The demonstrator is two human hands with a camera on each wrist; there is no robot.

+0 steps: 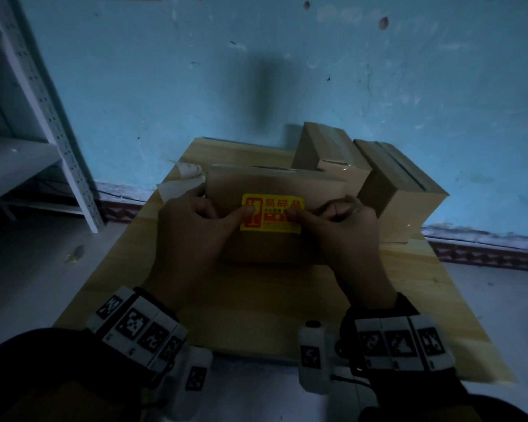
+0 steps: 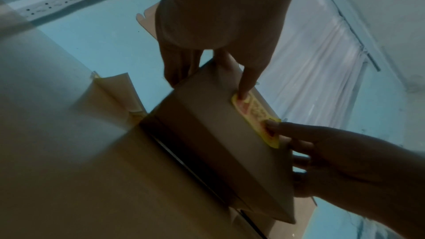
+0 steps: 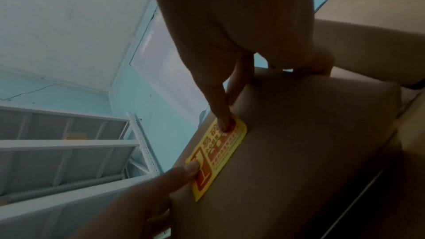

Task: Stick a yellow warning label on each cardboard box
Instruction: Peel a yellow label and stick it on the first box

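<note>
A brown cardboard box (image 1: 275,182) stands in the middle of the wooden table (image 1: 256,306), its front face towards me. On that face sits a yellow warning label (image 1: 270,221) with red print. My left hand (image 1: 195,226) holds the box's left end, and its thumb presses the label's left part. My right hand (image 1: 348,229) holds the right end with its thumb on the label's right part. The left wrist view shows the left hand (image 2: 218,24), box (image 2: 207,134) and label (image 2: 255,114). The right wrist view shows the right hand (image 3: 230,24) and label (image 3: 220,154).
Two more cardboard boxes (image 1: 326,153) (image 1: 400,190) stand at the table's back right, close to the held box. Peeled backing paper (image 1: 177,184) lies at the back left. A white metal shelf (image 1: 58,147) stands to the left, and a blue wall rises behind the table.
</note>
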